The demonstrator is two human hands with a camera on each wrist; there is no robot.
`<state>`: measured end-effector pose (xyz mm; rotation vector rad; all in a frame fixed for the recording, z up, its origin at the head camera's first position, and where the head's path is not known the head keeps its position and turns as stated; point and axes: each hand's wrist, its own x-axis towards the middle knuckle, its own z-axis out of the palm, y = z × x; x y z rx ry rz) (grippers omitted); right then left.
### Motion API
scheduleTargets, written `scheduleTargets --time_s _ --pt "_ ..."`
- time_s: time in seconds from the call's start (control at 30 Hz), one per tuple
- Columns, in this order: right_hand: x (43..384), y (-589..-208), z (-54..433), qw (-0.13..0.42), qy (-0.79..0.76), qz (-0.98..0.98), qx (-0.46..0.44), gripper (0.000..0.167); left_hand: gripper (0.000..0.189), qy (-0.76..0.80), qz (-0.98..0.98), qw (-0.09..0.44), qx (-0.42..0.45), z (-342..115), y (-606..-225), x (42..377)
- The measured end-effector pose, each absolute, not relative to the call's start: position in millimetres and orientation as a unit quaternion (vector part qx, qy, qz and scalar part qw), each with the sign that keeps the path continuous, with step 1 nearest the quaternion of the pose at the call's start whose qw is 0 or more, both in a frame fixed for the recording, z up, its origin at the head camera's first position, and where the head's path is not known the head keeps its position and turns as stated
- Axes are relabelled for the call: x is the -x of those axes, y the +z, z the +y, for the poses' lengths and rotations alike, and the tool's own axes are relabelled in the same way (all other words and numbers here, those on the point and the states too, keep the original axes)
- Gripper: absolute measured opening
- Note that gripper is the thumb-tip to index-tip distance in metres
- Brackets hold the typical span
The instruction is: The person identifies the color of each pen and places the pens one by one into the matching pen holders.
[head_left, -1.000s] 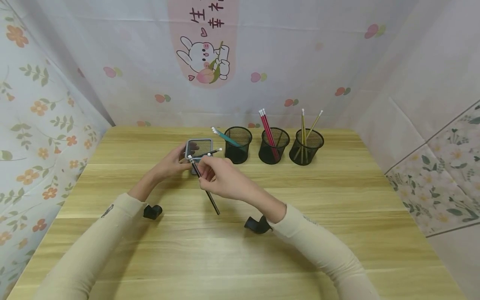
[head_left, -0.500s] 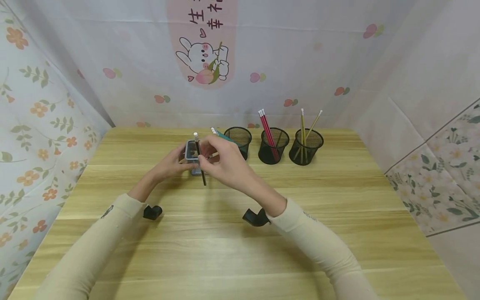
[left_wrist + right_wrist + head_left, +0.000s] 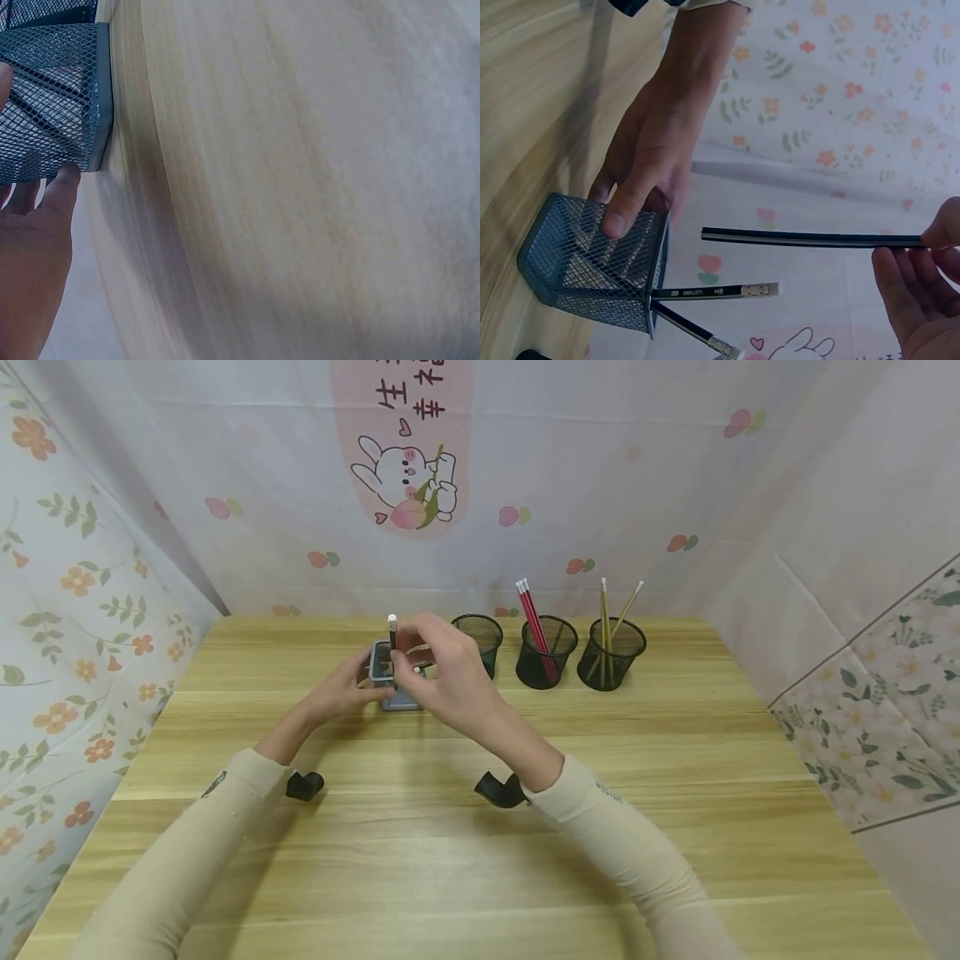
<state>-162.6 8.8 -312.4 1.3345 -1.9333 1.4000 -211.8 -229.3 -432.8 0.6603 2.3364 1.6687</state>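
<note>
My left hand (image 3: pixel 348 687) grips a square grey mesh pen holder (image 3: pixel 405 702), thumb on one side and fingers on another, as the right wrist view shows. Two black pencils (image 3: pixel 716 292) with white erasers lean inside it. Between thumb and fingers, my right hand (image 3: pixel 453 681) pinches another black pencil (image 3: pixel 810 238), eraser end up in the head view. Its lower end hangs just above the holder's rim, apart from it. The right hand hides part of the holder in the head view.
Right of the holder stand three round black mesh cups: one partly behind my right hand (image 3: pixel 480 625), one with red pencils (image 3: pixel 534 618), one with yellow pencils (image 3: pixel 606 610). Black curved pieces (image 3: pixel 305 785) sit by both sleeves. A printed curtain (image 3: pixel 585 468) hangs behind the table (image 3: pixel 420 877).
My right hand has carried the pencil up and away from me, turning it from slanted to nearly upright over the holder. It now covers the teal pencils. The left hand stays put.
</note>
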Motion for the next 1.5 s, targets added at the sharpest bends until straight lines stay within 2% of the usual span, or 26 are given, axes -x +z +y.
scheduleTargets --time_s 0.27,0.4,0.77,1.23,1.5 --pt "166.5 -314.2 6.2 0.246 0.503 -0.674 -0.482 0.015 0.074 0.560 0.792 0.102 -0.220 -228.8 -429.8 209.5" --pt "169.2 -314.5 4.2 0.251 0.507 -0.670 -0.481 0.015 0.073 0.559 0.793 0.100 -0.221 -228.7 -430.0 209.6" --pt "180.1 -331.4 -4.2 0.233 0.506 -0.680 -0.477 0.015 0.075 0.559 0.792 0.100 -0.223 -229.3 -430.7 209.8" --pt "189.2 -355.4 -14.8 0.210 0.420 -0.739 -0.484 0.015 0.075 0.561 0.784 0.099 -0.246 -229.3 -432.3 211.1" --pt "187.9 -359.2 -16.4 0.178 0.364 -0.781 -0.476 0.012 0.062 0.558 0.790 0.092 -0.238 -230.9 -431.9 210.6"
